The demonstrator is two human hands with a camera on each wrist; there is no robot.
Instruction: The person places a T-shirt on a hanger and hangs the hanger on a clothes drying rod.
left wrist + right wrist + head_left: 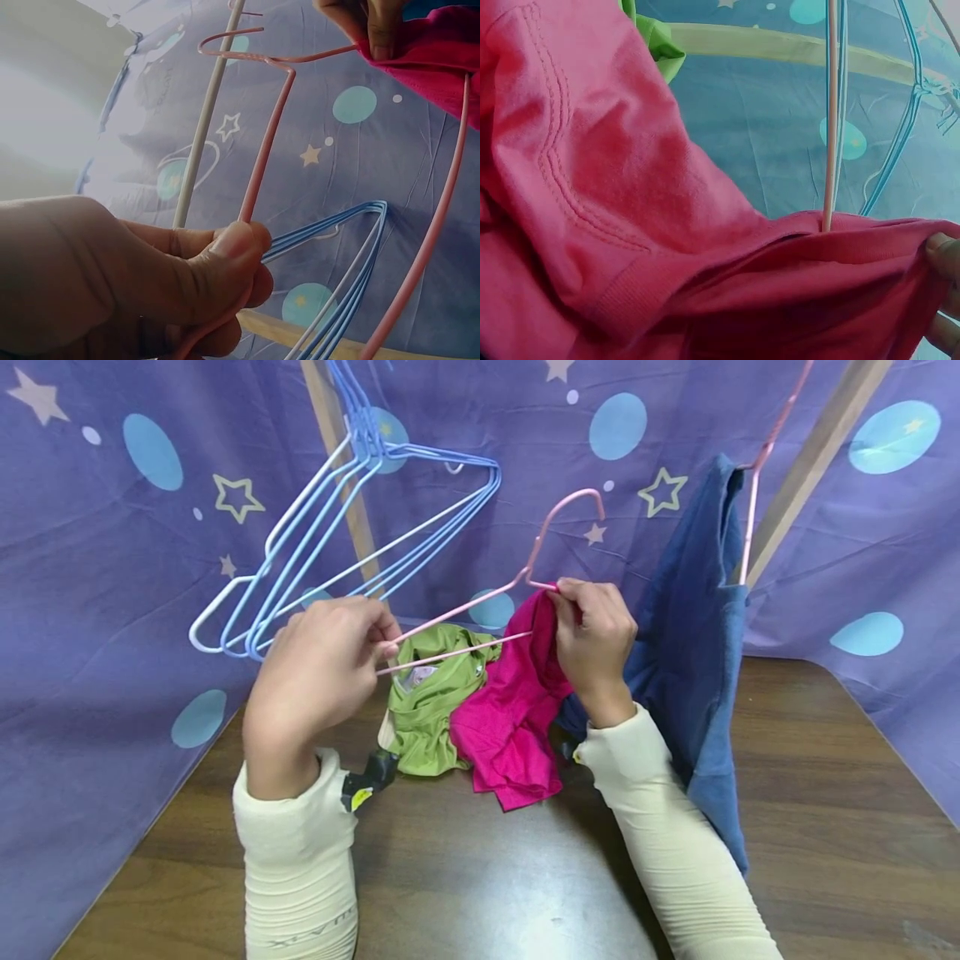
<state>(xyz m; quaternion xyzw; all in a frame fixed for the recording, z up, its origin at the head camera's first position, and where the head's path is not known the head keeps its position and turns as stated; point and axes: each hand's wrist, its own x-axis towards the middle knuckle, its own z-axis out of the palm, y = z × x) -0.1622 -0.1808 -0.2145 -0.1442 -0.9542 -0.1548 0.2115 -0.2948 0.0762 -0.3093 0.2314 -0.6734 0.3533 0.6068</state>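
My left hand (322,668) pinches the left arm of a pink wire hanger (465,607) between thumb and fingers. The hanger is tilted, its hook pointing up and right. My right hand (596,639) pinches the upper edge of a bright pink garment (513,718), close to the hanger's neck. In the right wrist view the garment (630,150) shows a ribbed band and curved double stitching. The hanger's lower bar runs in at the opening of this band. The hanger's right end is hidden by cloth and hand. Below, the garment drapes down toward the table.
A crumpled green garment (431,710) lies on the wooden table (465,868). Several blue and white hangers (300,552) hang at upper left. At right, a blue garment (693,635) hangs from another pink hanger (752,510), beside a wooden post (817,460).
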